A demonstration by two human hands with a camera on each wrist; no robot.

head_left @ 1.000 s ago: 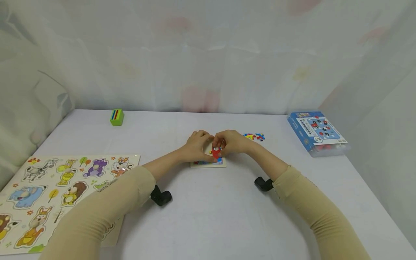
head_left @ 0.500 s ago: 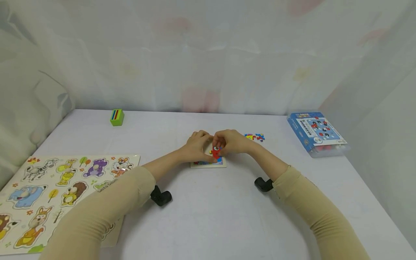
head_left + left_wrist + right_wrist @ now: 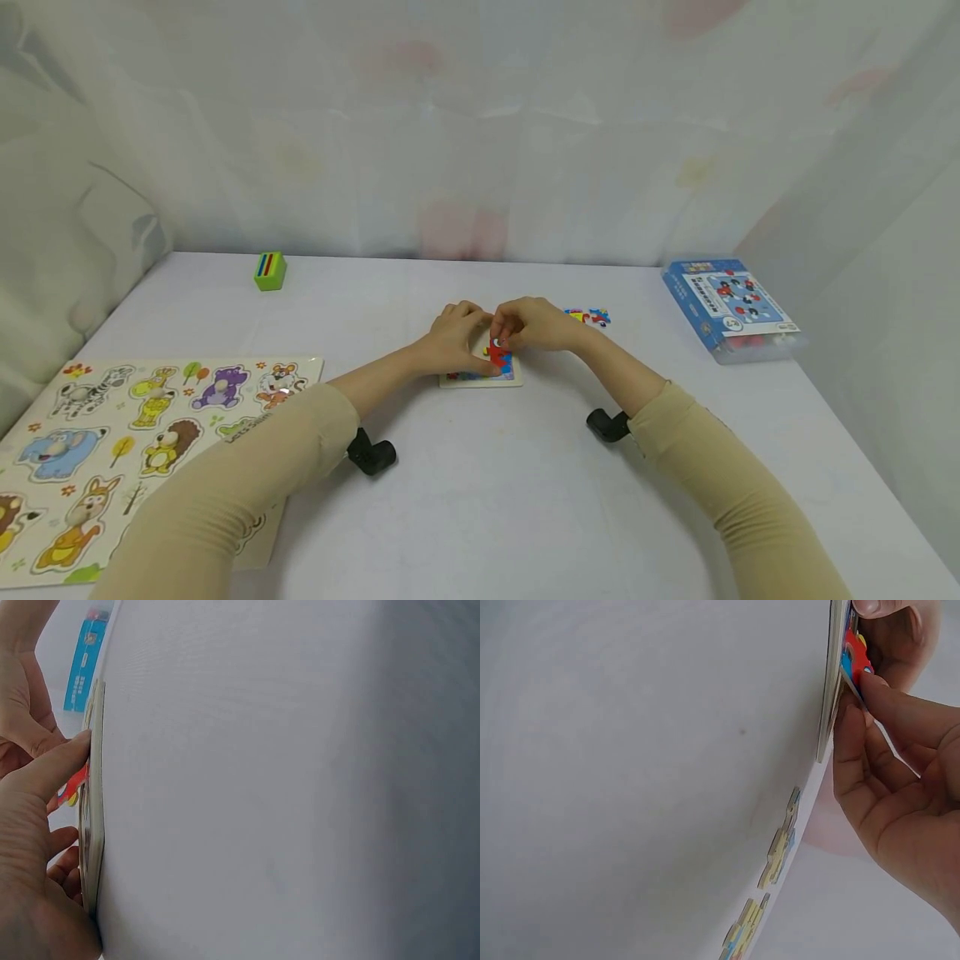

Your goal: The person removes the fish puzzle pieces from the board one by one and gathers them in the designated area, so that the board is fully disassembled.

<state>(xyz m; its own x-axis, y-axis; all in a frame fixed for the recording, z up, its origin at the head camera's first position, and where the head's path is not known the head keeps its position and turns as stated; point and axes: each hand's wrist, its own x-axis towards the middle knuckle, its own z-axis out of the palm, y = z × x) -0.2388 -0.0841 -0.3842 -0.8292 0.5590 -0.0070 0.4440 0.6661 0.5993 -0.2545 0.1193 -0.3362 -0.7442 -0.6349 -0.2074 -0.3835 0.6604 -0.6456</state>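
A small wooden puzzle board [image 3: 483,383] lies on the table, partly covered by both hands. My left hand [image 3: 447,343] holds it, with the thumb [image 3: 64,761] along the near edge and the other fingers around the far side. Between thumb and fingertips my right hand [image 3: 534,325] pinches a red puzzle piece [image 3: 858,660], which stands tilted over the board in the right wrist view. Blue shows beside the red piece, on the board's right part. Colourful loose puzzle pieces [image 3: 588,317] lie behind the right wrist.
A large animal puzzle board [image 3: 180,375] lies at the left, partly under the left sleeve. At the back left sits a green block [image 3: 270,272] with striped top. A blue boxed set [image 3: 731,304] stands at the back right. White cloth hangs behind the table.
The right hand has shifted slightly upward while the red piece tipped and turned in its fingers, showing more of the blue below. The left hand stays in place on the board.
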